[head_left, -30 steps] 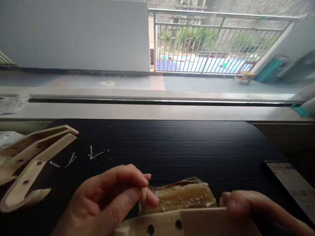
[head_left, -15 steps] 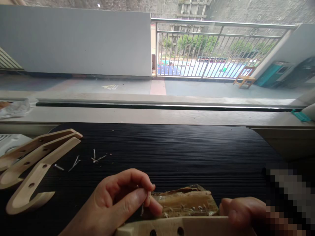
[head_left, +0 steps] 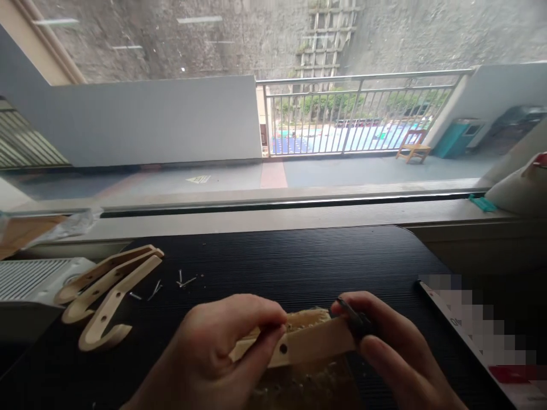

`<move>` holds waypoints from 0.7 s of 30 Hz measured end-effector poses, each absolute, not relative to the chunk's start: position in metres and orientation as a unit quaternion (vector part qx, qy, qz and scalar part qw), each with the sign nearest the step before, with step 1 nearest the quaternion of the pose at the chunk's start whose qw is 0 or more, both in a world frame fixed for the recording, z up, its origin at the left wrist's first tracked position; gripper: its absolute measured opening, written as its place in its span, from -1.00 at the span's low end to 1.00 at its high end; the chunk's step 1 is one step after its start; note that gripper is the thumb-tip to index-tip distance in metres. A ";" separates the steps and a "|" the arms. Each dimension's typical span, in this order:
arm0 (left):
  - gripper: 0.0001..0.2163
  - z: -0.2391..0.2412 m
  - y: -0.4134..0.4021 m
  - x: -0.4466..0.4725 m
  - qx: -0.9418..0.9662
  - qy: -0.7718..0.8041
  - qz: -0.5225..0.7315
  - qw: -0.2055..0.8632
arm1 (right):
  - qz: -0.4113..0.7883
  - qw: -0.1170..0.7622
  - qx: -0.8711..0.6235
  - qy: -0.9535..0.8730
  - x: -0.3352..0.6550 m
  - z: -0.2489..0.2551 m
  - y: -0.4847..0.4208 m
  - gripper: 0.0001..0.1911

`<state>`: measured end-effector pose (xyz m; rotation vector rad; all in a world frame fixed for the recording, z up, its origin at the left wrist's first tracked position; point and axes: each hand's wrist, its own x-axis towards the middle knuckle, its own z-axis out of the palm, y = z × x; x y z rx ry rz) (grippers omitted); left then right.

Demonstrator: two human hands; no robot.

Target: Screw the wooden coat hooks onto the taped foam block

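Observation:
Low in the middle, a pale wooden piece [head_left: 314, 340] with a round hole lies over a brown, tape-covered block [head_left: 310, 316] with small screw-like bits on it. My left hand [head_left: 222, 341] is closed in a pinch at the wood, thumb and forefinger together just left of the hole. What sits between those fingertips is hidden. My right hand [head_left: 397, 347] grips a small black object [head_left: 361, 323] at the wood's right end; its kind is unclear. Left of my hands lie three wooden hooks [head_left: 102, 319] and several loose screws [head_left: 156, 290].
The black table [head_left: 265, 262] has a rounded far right corner and meets a window sill [head_left: 273, 215]. A white slatted appliance [head_left: 43, 279] stands at left. At right is a partly blurred flat board [head_left: 461, 327]. Beyond the glass are a railing [head_left: 363, 117] and a chair [head_left: 413, 147].
The view has tilted up and shifted. My left hand has moved from holding a screw clear of the wood to pinching at it. A black object now shows in my right hand.

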<state>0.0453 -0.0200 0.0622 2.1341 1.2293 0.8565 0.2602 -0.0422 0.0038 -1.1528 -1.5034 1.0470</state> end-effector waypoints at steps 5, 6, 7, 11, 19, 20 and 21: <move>-0.86 0.061 -0.018 0.048 0.813 0.459 0.189 0.303 | 0.409 0.473 -0.462 -0.629 0.259 -0.001 -0.041 -0.75; -0.87 0.060 -0.019 0.048 0.819 0.464 0.178 0.285 | 0.405 0.473 -0.459 -0.634 0.259 -0.001 -0.040 -0.75; -0.87 0.059 -0.021 0.049 0.829 0.466 0.167 0.260 | 0.402 0.472 -0.457 -0.638 0.259 -0.001 -0.040 -0.75; -0.87 0.055 -0.027 0.053 0.873 0.445 0.130 0.150 | 0.398 0.474 -0.440 -0.650 0.257 0.002 -0.040 -0.74; -0.83 0.057 -0.037 0.067 0.860 0.496 0.114 0.046 | 0.373 0.480 -0.441 -0.660 0.254 0.006 -0.041 -0.73; -0.83 0.057 -0.038 0.067 0.861 0.494 0.109 0.037 | 0.367 0.484 -0.444 -0.659 0.254 0.005 -0.041 -0.73; -0.82 0.055 -0.037 0.067 0.867 0.488 0.098 0.031 | 0.362 0.482 -0.447 -0.661 0.254 0.005 -0.040 -0.73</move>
